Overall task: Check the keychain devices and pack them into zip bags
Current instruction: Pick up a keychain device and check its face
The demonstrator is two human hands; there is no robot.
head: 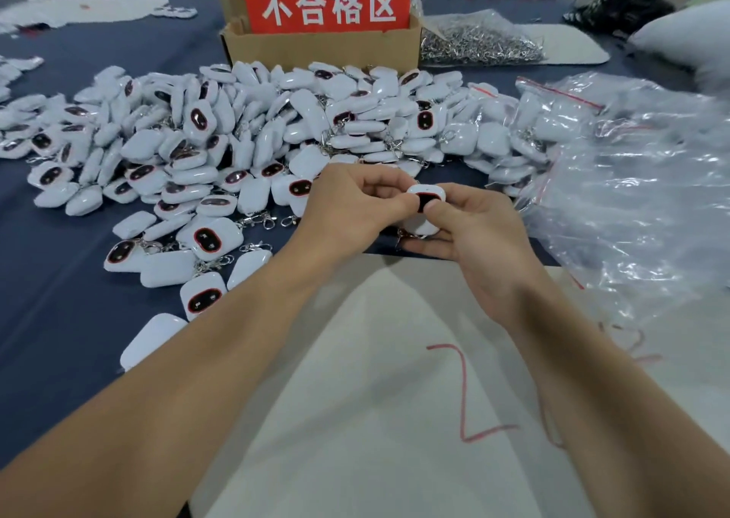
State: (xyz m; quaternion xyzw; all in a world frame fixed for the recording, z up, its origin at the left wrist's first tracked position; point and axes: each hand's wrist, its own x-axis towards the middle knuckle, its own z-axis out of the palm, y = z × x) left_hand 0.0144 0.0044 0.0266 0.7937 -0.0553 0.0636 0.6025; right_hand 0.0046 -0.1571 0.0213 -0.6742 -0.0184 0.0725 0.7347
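While both hands worked close together over the far edge of the white mat, the head view showed one keychain device clamped between them: the left hand pinched its left edge with curled fingers, and the right hand cradled it from below, thumb on the dark, red-rimmed face. The check probably called for turning that face squarely to the eye and sliding the thumb off it, so any flaw could show. A sound one seemed bound for the zip bags heaped just to the right, a faulty one for the cardboard box with the red sign, behind the pile of devices.
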